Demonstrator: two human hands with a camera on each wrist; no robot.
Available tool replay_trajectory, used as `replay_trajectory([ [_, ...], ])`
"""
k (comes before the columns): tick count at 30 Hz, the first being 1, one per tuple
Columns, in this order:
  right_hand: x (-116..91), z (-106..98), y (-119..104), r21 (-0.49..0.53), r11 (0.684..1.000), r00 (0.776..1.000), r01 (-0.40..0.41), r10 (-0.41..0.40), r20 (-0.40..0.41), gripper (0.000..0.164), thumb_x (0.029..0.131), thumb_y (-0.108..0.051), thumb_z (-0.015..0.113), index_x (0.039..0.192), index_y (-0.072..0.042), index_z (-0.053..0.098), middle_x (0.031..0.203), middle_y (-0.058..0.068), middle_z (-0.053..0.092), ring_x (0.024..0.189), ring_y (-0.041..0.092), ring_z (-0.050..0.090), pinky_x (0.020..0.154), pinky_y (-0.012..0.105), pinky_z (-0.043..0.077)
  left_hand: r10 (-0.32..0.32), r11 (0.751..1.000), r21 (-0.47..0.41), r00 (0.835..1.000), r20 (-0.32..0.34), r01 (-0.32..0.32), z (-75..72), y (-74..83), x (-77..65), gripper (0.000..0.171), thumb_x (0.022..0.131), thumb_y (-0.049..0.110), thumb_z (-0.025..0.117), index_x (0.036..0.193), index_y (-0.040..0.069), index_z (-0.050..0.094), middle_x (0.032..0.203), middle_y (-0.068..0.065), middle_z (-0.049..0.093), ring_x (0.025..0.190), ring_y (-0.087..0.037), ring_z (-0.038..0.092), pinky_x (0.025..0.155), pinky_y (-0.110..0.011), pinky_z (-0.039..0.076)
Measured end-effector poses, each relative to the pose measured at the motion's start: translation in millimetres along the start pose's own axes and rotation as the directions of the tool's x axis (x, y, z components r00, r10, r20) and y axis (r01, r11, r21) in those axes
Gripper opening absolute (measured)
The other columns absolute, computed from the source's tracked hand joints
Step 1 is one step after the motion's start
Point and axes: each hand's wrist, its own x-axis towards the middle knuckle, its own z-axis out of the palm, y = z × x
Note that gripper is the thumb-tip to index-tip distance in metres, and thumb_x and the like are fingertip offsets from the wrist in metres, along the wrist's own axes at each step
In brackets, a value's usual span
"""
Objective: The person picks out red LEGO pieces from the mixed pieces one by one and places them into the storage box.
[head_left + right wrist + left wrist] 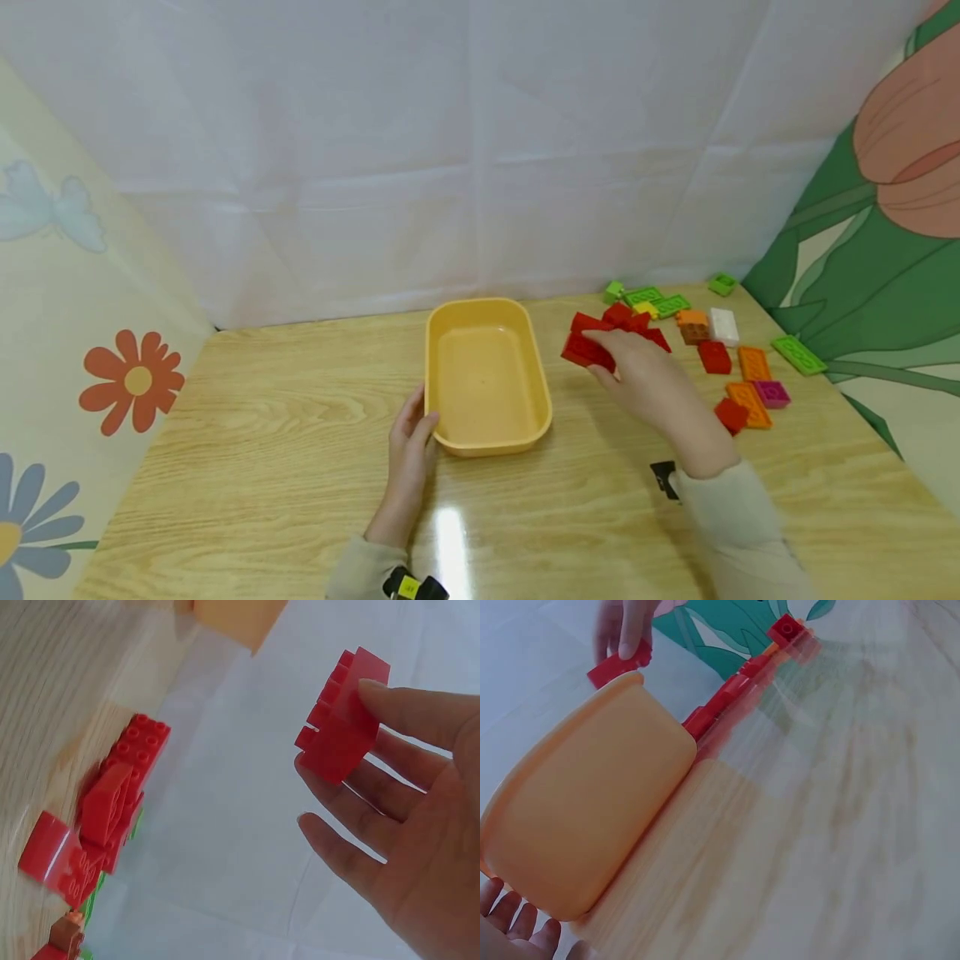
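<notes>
A yellow plastic bin (487,446) stands on the table. At its near left corner my left hand (408,458) holds the side, the thumb at the rim; in the left wrist view the fingertips lie against the bin's wall (585,795). To the right of the bin, my right hand (637,375) pinches a red toy brick (581,350) between thumb and fingers. The right wrist view shows this red brick (345,720) held up, its studs facing left. More red bricks (618,314) lie just behind the right hand, partly hidden by it.
Green plates (671,306), a white brick (723,327), an orange-brown brick (693,327), orange plates (753,364), a magenta brick (772,393) and loose red bricks (715,357) lie on the right of the table. A white cloth (337,167) hangs behind.
</notes>
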Motion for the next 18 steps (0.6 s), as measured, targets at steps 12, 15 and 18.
replay_trajectory([
  [12,3.5,30.5,-40.9,-0.017,0.986,0.979,0.167,-0.168,-0.114,0.049,0.086,-0.023,0.064,0.13,-0.007,0.053,0.123,0.016,0.065,0.118,0.034,0.051,0.106,0.056,0.04,0.022,1.0,-0.014,1.0,-0.007,-0.022,-0.9,-3.3,1.9,0.052,0.092,0.002,0.047,0.142,-0.003,0.036,0.148,-0.024,0.039,0.132,-0.028,0.038,0.091,-0.006,0.043],
  [15,3.4,36.9,-48.1,-0.032,0.98,0.975,0.196,-0.198,-0.104,0.049,0.084,-0.021,0.066,0.13,-0.008,0.054,0.12,0.013,0.066,0.114,0.031,0.054,0.104,0.053,0.042,0.017,1.0,-0.01,1.0,-0.009,-0.017,-1.0,-3.1,1.5,0.052,0.092,0.003,0.047,0.142,-0.002,0.036,0.148,-0.023,0.039,0.132,-0.027,0.038,0.092,-0.006,0.043],
  [18,2.9,41.4,-52.2,-0.043,0.974,0.969,0.224,-0.227,-0.099,0.049,0.083,-0.02,0.068,0.128,-0.009,0.056,0.118,0.012,0.068,0.11,0.028,0.056,0.102,0.051,0.045,0.012,1.0,-0.007,1.0,-0.014,-0.012,-0.8,-3.1,1.4,0.051,0.092,0.003,0.048,0.142,-0.001,0.037,0.148,-0.022,0.041,0.131,-0.025,0.039,0.092,-0.006,0.042],
])
